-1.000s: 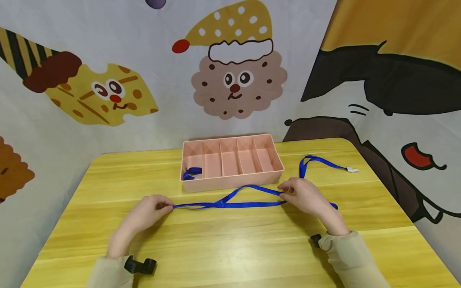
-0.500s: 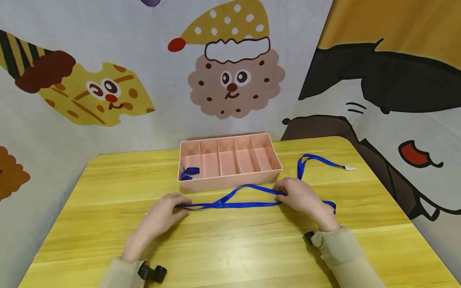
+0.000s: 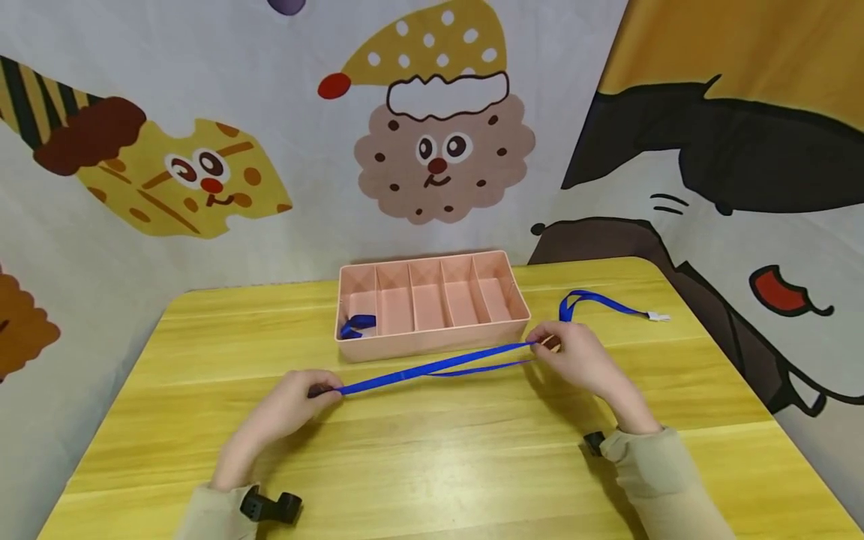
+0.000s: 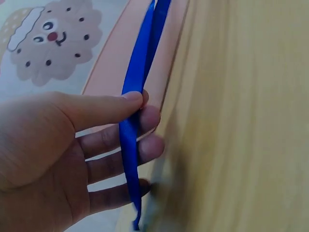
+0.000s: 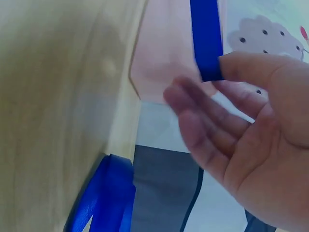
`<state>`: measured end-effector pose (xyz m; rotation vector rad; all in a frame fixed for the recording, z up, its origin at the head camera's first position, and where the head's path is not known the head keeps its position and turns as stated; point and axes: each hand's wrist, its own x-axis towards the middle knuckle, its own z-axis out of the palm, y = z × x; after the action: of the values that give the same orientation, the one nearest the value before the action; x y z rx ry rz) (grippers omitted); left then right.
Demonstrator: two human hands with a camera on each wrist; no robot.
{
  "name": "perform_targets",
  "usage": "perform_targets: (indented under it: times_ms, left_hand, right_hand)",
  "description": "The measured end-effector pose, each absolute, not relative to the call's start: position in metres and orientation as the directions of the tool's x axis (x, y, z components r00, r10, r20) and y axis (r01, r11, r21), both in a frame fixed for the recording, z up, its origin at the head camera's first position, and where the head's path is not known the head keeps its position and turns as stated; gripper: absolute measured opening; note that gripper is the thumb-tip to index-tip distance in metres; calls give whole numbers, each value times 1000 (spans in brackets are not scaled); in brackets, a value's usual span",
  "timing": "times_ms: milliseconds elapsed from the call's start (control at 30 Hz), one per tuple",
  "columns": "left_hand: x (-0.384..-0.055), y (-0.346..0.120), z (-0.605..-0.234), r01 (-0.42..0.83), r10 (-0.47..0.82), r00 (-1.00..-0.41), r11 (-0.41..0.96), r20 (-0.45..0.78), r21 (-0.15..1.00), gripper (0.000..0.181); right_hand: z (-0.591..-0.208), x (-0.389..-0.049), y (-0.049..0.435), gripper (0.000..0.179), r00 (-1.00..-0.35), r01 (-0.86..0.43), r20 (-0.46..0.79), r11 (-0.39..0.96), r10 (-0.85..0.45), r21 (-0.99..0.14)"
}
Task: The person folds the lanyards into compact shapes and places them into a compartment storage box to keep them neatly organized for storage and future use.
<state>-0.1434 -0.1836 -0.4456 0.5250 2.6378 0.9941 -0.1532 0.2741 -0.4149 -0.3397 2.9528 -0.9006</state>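
Observation:
A blue lanyard (image 3: 405, 374) stretches slantwise between the two hands, one strand sagging below the rest. The left hand (image 3: 286, 405) pinches its left end between thumb and index finger; in the left wrist view the lanyard (image 4: 129, 140) runs down across the other fingers. The right hand (image 3: 583, 360), higher up, pinches the other end, where the right wrist view has the flat band (image 5: 207, 38) ending at the thumb. Behind the right hand lies another blue strap (image 3: 607, 301) with a white plastic clip (image 3: 658, 316).
A pink box (image 3: 432, 344) with several compartments stands at the back of the wooden table (image 3: 432, 465). A folded dark-blue strap (image 3: 358, 324) lies in its leftmost compartment. A cartoon-printed cloth (image 3: 324, 187) hangs behind the table.
The lanyard has gone from a loose loop on the table to a taut, slanted band. The right hand has risen slightly; the left hand moved right, then back a little.

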Motion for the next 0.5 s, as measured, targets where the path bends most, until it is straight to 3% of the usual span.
perform_targets:
  times_ms: [233,500]
  left_hand:
    - [-143,-190,-436,178,417,-895,663,-161,727,10]
    - [-143,-191,-438,165,465,-864,624,-193,764,15]
  right_hand:
    - [-410,-152,278,20,-972,-213,63,729,-228,-650]
    - [-402,-150,281,20,-980,-168,62,628,-188,-760]
